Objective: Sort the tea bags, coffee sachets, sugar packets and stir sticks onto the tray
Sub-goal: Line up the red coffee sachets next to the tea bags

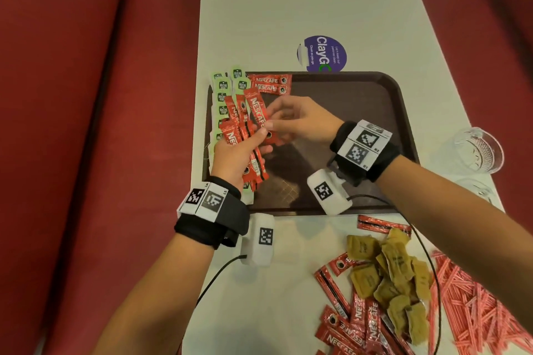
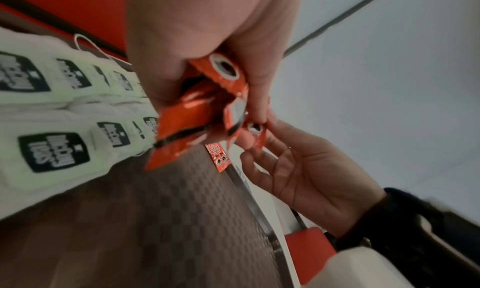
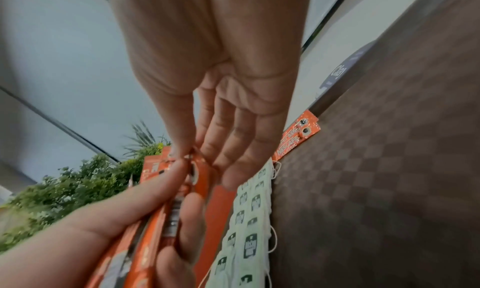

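Observation:
My left hand (image 1: 239, 150) grips a fanned bunch of red coffee sachets (image 1: 248, 124) above the left part of the brown tray (image 1: 360, 101). My right hand (image 1: 291, 121) pinches one sachet of that bunch (image 3: 200, 175) between thumb and forefinger. Two coffee sachets (image 1: 269, 84) lie flat at the tray's far left corner. Green-white tea bags (image 1: 223, 95) lie in rows along the tray's left edge. In the left wrist view the bunch of sachets (image 2: 197, 111) sits in the palm, with the tea bags (image 2: 54, 116) below.
On the white table near me lie loose coffee sachets (image 1: 357, 323), a heap of brown sugar packets (image 1: 389, 277) and pink stir sticks (image 1: 473, 297). A glass (image 1: 478, 150) stands right of the tray. A purple sticker (image 1: 323, 53) lies beyond it. Red bench seats (image 1: 86, 124) flank the table.

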### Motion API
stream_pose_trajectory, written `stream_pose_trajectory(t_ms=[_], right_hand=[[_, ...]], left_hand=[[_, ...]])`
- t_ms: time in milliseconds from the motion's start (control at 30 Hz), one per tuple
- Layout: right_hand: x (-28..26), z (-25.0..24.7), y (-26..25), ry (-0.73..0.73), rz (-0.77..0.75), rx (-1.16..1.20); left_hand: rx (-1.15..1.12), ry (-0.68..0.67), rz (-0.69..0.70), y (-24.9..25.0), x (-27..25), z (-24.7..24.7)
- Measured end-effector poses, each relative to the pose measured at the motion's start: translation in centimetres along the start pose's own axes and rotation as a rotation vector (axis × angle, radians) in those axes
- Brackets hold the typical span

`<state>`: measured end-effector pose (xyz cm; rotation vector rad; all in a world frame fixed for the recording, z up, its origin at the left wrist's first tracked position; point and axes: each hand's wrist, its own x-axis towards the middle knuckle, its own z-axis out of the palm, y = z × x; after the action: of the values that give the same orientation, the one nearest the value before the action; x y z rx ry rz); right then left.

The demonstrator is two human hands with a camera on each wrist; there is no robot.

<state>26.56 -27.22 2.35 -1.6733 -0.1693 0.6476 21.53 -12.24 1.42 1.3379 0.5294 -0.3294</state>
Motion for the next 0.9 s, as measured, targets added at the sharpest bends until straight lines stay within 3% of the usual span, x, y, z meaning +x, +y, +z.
stream_pose_trajectory(t_ms=[200,333,467,633,900], right_hand=[[0.3,-0.9,0.0,-0.114,0.028,-0.254],[0.5,-1.6,0.6,-0.118,0.074,-0.111],[1.2,-3.2,1.2,0.062,0.173,-0.013],[4.3,-6.2,2.2,0.374,0.332,-0.19],[8.9,-6.0,3.0,0.553,0.354,-0.229]], left_hand=[[-0.054,0.076,0.079,0.8,0.7,-0.7],[-0.116,0.122,0.081,1.0,1.3,-0.7],[-0.179,0.154,0.058,0.8,1.4,-0.8],[-0.19,0.167,0.034,0.2,1.5,-2.0],[-0.198,0.175,0.06,0.2,1.2,-3.1]])
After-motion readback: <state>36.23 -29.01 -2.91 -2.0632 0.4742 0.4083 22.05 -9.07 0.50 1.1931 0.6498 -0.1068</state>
